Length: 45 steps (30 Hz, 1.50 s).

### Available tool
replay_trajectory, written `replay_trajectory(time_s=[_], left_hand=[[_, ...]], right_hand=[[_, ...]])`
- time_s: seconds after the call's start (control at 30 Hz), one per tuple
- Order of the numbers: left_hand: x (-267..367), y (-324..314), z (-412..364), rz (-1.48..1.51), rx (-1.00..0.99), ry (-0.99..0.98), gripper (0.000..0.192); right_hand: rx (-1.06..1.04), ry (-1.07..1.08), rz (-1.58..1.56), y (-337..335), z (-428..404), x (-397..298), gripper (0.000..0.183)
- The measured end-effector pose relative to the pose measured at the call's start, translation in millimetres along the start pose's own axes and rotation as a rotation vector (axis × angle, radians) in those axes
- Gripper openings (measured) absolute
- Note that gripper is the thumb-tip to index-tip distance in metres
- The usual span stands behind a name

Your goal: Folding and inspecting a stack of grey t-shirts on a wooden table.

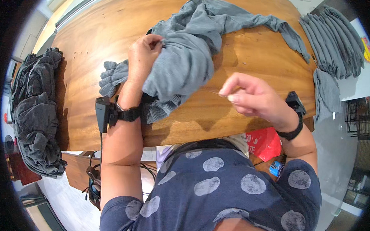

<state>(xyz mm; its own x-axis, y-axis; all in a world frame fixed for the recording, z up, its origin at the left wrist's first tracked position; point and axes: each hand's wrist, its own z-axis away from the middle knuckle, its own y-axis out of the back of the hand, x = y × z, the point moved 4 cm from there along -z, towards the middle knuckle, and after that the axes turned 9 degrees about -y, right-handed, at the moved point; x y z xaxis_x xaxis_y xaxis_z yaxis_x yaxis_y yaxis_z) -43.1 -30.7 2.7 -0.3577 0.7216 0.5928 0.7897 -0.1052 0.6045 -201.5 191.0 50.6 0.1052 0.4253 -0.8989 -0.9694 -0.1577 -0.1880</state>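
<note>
A grey knit garment (187, 57) lies bunched on the wooden table (96, 42), one sleeve stretched towards the upper right. My left hand (146, 53) pinches its fabric at the garment's left side, over a ribbed part. Right of the garment, my right hand (249, 96) is raised above the table with thumb and forefinger pressed together on what looks like a thin thread, whose far end I cannot make out. Both wrists wear black straps with a black device.
Dark grey garments (37, 110) are heaped at the table's left edge. A stack of folded grey garments (334, 44) stands at the upper right, with another grey cloth (326, 90) hanging below. A red plastic bag (265, 144) and a blue can-like item (275, 169) are beneath the near edge.
</note>
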Motion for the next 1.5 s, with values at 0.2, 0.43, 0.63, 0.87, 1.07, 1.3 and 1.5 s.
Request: replay_trajectory(time_s=[0.2, 0.43, 0.63, 0.87, 1.07, 1.3, 1.5], left_hand=[[41.7, -13.1, 9.6, 0.557, -0.180, 0.183, 0.014], [46.6, -10.1, 11.5, 0.749, -0.208, 0.220, 0.014], [45.5, -6.9, 7.9, 0.724, -0.198, 0.206, 0.014], [35.8, -3.3, 9.0, 0.644, -0.315, 0.321, 0.016], [18.0, -1.7, 1.9, 0.473, -0.316, 0.155, 0.027], [25.5, -4.5, 4.0, 0.663, -0.377, 0.209, 0.029], [7.6, -2.3, 1.4, 0.592, -0.197, 0.254, 0.021]], right_hand=[[0.305, 0.187, 0.152, 22.5, -11.0, -8.8, 0.022], [0.655, 0.570, 0.823, 18.9, -52.4, -51.0, 0.023], [0.525, 0.605, 0.890, 31.7, -96.2, -40.4, 0.011], [0.343, 0.544, 0.526, 55.1, -101.8, -26.1, 0.009], [0.417, 0.633, 0.399, 77.7, -91.1, -39.7, 0.012], [0.391, 0.626, 0.400, 82.5, -88.7, -42.6, 0.010], [0.443, 0.618, 0.480, 93.5, -86.0, -39.6, 0.010]])
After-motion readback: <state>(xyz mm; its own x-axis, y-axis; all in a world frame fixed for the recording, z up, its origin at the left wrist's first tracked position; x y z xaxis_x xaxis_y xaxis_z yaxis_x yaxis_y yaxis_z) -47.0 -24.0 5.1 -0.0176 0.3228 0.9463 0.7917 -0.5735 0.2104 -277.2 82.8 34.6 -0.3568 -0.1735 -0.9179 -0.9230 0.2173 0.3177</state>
